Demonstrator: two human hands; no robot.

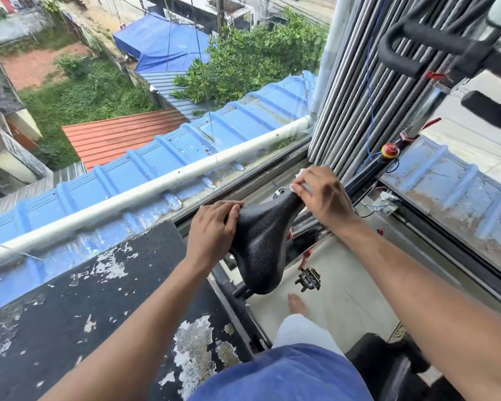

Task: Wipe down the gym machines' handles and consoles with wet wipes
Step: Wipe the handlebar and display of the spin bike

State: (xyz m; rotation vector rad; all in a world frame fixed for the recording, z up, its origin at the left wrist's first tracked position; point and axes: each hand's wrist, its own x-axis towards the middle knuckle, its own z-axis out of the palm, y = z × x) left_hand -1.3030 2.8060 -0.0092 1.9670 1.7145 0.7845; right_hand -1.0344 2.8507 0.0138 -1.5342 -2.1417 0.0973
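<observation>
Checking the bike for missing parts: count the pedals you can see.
1. A single pedal hangs below and right of the black saddle, above the floor near the person's bare foot. The opposite pedal may be hidden behind the frame.

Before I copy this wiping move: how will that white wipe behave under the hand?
The wet wipe is probably floppy: it bunches under the right hand at the saddle's nose. It likely drags on the saddle's pebbled cover, while the left hand steadies it.

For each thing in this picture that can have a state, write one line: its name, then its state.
left hand: grips the saddle's left edge
right hand: presses the wet wipe onto the saddle's nose
wet wipe: bunched under the fingers
saddle: held, being wiped
pedal: free, untouched
handlebars: untouched
</observation>
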